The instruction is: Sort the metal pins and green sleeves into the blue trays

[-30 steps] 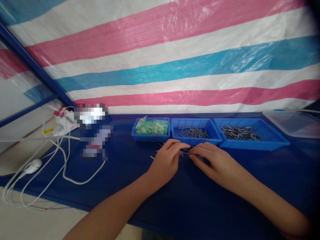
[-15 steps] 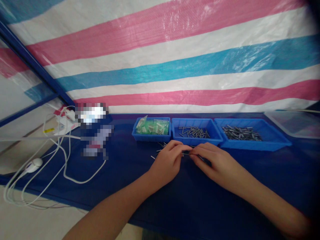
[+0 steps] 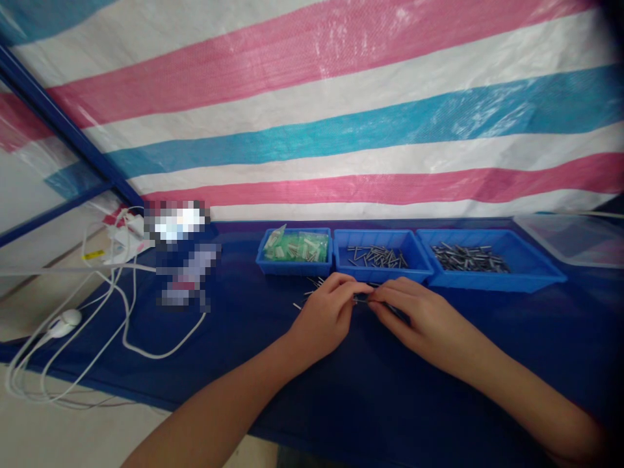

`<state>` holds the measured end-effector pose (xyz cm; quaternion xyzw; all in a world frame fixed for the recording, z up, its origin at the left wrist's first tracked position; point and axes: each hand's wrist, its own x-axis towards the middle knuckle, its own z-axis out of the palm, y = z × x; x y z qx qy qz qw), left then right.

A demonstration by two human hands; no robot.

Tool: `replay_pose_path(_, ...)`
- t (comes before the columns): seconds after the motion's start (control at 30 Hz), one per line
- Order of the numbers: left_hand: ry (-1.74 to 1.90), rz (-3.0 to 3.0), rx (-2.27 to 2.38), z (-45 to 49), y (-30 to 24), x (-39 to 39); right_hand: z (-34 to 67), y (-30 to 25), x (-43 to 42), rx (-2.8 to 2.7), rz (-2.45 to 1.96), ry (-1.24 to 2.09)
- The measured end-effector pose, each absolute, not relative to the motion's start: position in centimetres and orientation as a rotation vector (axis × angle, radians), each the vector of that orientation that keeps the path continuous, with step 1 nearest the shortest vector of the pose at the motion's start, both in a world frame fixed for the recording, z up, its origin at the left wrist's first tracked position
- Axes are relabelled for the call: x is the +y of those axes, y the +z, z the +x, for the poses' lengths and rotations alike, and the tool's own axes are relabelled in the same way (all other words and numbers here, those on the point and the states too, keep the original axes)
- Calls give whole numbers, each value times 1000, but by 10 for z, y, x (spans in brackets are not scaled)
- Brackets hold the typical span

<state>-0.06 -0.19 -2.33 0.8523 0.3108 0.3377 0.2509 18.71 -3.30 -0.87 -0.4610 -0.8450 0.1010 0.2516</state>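
My left hand (image 3: 326, 315) is closed, thumb and fingers pinched together just in front of the blue bins. My right hand (image 3: 414, 309) faces it, also pinching, and the fingertips of both nearly meet. Between them shows a short stretch of a thin metal rod (image 3: 361, 301); its ends are hidden in the fingers. Several loose metal rods (image 3: 316, 282) lie on the dark blue table (image 3: 370, 390), beside and partly behind my left hand. More dark pieces lie under the hands, too hidden to tell apart.
A blue bin (image 3: 294, 268) holds green-and-clear plastic packets. The middle bin (image 3: 409, 268) and right bin (image 3: 531, 276) contain many small metal rods. A clear plastic container (image 3: 570, 240) stands at far right. White cables (image 3: 127, 318) and blurred-out objects occupy the left side; a striped sheet hangs behind.
The view has shifted very slightly. Both hands keep the same pinching pose around the rod, with hardly any visible movement.
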Motion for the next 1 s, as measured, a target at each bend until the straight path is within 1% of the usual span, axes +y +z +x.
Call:
replay_pose_path(0.63, 849, 2350, 856, -1, -23, -2, 188, -12, -32, -2327, -1227, 237)
replay_pose_path(1.0, 831, 2342, 846, -1, -22, -2, 188, -14, -32, -2376, -1277, 283)
